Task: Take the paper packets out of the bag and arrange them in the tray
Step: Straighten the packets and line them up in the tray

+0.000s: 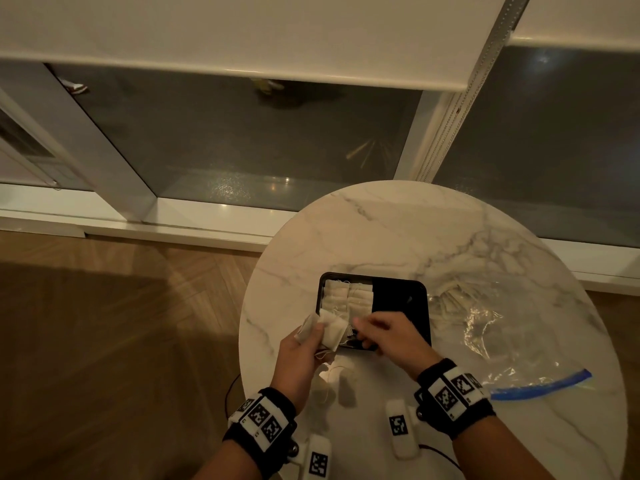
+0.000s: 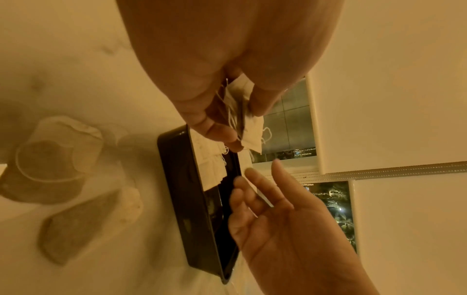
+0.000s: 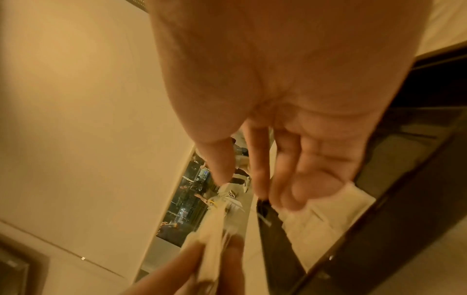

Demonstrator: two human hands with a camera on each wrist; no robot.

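A black tray (image 1: pixel 424 306) sits on the round marble table (image 1: pixel 398 230), with white paper packets (image 1: pixel 348 297) laid in rows in its left part; its right part is bare. My left hand (image 1: pixel 317 332) pinches a small bunch of packets (image 1: pixel 332 332) above the tray's near-left corner, strings dangling. In the left wrist view the bunch (image 2: pixel 250 129) sits between thumb and fingers. My right hand (image 1: pixel 367 329) hovers over the tray's near edge, fingers straight and holding nothing, just right of the bunch. A clear zip bag (image 1: pixel 485 327) lies right of the tray.
The bag's blue seal (image 1: pixel 540 386) points toward the table's near right, and more packets (image 1: pixel 457 292) show through the plastic at its far end. The table edge drops to a wooden floor (image 1: pixel 121 323) on the left. A window wall stands behind.
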